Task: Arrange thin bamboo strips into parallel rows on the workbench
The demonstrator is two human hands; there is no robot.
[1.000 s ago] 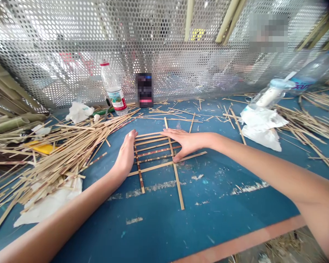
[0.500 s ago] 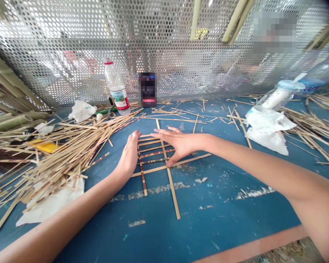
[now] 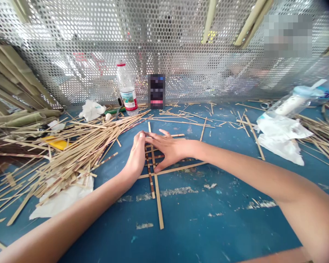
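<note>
A small lattice of thin bamboo strips (image 3: 153,171) lies flat on the blue table (image 3: 208,219). My left hand (image 3: 135,157) stands on its edge against the lattice's left side, fingers straight and together. My right hand (image 3: 167,149) lies flat across the cross strips, fingers stretched out and pressing them down. The fingertips of both hands almost meet at the lattice's top. Two upright strips (image 3: 157,199) stick out towards me below the hands. A long cross strip (image 3: 186,168) runs out to the right under my right wrist.
A big heap of loose bamboo strips (image 3: 65,153) covers the table's left. A plastic bottle (image 3: 127,89) and a small dark box (image 3: 156,91) stand by the perforated metal wall (image 3: 164,47). White tissue (image 3: 279,137) and lying bottles (image 3: 293,104) sit right. More tissue (image 3: 61,199) lies front left.
My right hand has slid left across the lattice, pushing the right upright strip close to the left one. The hands now nearly touch. The view has shifted slightly.
</note>
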